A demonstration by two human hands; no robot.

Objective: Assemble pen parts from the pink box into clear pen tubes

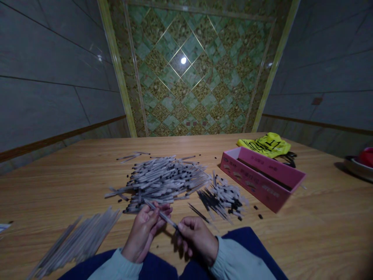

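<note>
My left hand (145,229) pinches the clear barrel of a pen (164,216) between thumb and fingers. At the pen's dark lower end, my right hand (198,237) is closed with its fingertips. Just beyond my hands lies a large pile of pens (163,179) with clear barrels and dark ends. Right of it are a heap of small clear and black pieces (229,194) and several thin black rods (212,204). Long clear tubes (81,241) lie side by side at the lower left.
A pink open box (259,179) stands on the wooden surface (320,233) at the right, with a yellow bag (268,144) behind it. A bowl (359,167) with something red sits at the far right. Small black caps (260,216) lie scattered near the box.
</note>
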